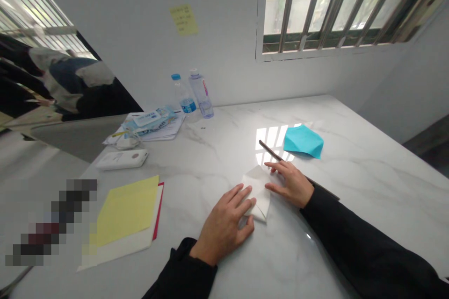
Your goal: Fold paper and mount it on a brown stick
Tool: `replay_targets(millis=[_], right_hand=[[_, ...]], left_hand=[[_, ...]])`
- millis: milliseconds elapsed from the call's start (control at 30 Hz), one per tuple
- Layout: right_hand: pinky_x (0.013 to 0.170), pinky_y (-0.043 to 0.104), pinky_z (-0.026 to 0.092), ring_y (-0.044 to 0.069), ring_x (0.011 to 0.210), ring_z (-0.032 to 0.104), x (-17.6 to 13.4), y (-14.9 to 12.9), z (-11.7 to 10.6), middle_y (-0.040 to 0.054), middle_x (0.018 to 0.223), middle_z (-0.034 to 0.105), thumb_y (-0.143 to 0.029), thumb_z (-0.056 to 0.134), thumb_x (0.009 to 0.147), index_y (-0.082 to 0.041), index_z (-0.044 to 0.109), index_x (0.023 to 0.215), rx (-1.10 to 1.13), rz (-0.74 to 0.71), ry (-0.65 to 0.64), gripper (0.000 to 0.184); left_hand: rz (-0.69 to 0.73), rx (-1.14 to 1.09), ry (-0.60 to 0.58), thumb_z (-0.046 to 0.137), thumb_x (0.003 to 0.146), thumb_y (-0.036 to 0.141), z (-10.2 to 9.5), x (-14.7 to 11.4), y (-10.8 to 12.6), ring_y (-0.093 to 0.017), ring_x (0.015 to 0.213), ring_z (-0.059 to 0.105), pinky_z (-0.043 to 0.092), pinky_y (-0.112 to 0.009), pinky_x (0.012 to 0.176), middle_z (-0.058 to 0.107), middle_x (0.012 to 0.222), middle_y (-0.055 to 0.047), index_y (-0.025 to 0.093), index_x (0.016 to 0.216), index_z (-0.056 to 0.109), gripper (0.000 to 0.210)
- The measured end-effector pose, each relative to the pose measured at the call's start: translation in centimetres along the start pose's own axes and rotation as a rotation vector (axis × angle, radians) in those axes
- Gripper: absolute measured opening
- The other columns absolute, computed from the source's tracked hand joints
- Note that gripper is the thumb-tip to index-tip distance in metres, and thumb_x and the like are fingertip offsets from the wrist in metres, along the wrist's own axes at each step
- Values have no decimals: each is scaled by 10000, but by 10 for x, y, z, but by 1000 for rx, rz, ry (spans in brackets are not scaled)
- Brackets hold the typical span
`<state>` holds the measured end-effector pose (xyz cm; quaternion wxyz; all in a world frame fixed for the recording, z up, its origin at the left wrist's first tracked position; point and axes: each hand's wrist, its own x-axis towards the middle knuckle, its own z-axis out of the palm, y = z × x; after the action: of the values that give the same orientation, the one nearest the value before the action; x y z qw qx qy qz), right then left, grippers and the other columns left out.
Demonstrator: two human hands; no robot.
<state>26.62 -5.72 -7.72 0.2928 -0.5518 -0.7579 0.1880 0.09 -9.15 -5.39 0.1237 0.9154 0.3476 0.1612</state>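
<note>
A small white folded paper (258,191) lies on the marble-patterned table, its pointed flap facing away from me. My left hand (229,219) rests on its left side, fingers stretched out over the paper. At the paper's right edge is my right hand (289,182), its fingers apart and the thumb and index finger close to the flap. Under or just behind that hand runs a long thin dark strip (324,188), partly covered by the hand and sleeve; what it is I cannot tell. A turquoise folded paper (303,142) sits beyond my right hand.
Yellow paper (128,210) overlaps white and red sheets at left. Behind them are a white power bank (122,160), a wipes pack (150,120) on papers and two plastic bottles (187,102) (203,96). A sticky note (184,19) hangs on the wall. Another person (70,74) is at far left.
</note>
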Motion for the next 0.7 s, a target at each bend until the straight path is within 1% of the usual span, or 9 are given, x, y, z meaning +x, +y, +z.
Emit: replay_targets(millis=[100, 200, 300, 367, 433, 533, 600, 700], right_hand=[[963, 446, 521, 269, 1027, 625, 0, 1, 4, 91, 1066, 686, -281, 787, 830, -220, 624, 1343, -32, -9, 1, 542], [934, 431, 528, 263, 988, 633, 2, 0, 5, 89, 1032, 679, -250, 742, 864, -210, 683, 1255, -58, 9, -12, 397], [902, 417, 528, 255, 951, 644, 1, -2, 5, 94, 1020, 682, -267, 701, 900, -196, 725, 1163, -71, 26, -14, 274], [865, 395, 527, 242, 909, 648, 0, -6, 4, 91, 1002, 690, -304, 708, 898, -192, 738, 1110, -53, 43, -21, 241], [809, 364, 521, 221, 850, 641, 0, -11, 3, 76, 960, 693, -320, 741, 865, -189, 744, 1027, -25, 56, -46, 209], [725, 317, 486, 188, 762, 614, 2, -16, 2, 32, 840, 680, -268, 741, 830, -192, 727, 908, 26, 75, -100, 110], [689, 297, 466, 173, 721, 603, 2, -17, 1, 6, 773, 672, -245, 718, 830, -198, 721, 905, 89, 102, -115, 89], [689, 290, 482, 166, 705, 620, 2, -12, 3, -2, 773, 694, -267, 707, 836, -200, 729, 1000, 216, 146, -100, 178]], left_hand=[[7, 1, 12, 618, 856, 133, 1, 0, -1, -284, 1449, 450, 463, -502, 1169, 567, 1509, -70, 236, 1275, 642, 433], [8, 0, 12, 619, 856, 135, 1, 0, -2, -286, 1448, 452, 459, -506, 1173, 569, 1507, -72, 236, 1278, 639, 435], [6, 1, 8, 617, 860, 141, 1, 1, -2, -286, 1448, 451, 459, -509, 1172, 566, 1510, -71, 236, 1284, 636, 434], [8, -3, 14, 622, 858, 142, 1, 0, -1, -289, 1444, 456, 468, -509, 1164, 565, 1511, -69, 241, 1278, 641, 432], [9, -10, 20, 629, 853, 140, 1, 0, -1, -291, 1442, 460, 472, -506, 1161, 565, 1512, -67, 245, 1272, 646, 433], [4, -9, 13, 629, 851, 138, 1, 0, -1, -288, 1449, 450, 464, -500, 1169, 563, 1515, -66, 242, 1278, 643, 440], [-2, -6, 4, 627, 855, 142, 1, -1, -1, -285, 1454, 443, 458, -498, 1174, 562, 1516, -68, 236, 1280, 642, 436], [-9, -6, -4, 625, 861, 149, 0, -1, -1, -280, 1457, 438, 453, -498, 1178, 563, 1514, -67, 231, 1279, 641, 426]])
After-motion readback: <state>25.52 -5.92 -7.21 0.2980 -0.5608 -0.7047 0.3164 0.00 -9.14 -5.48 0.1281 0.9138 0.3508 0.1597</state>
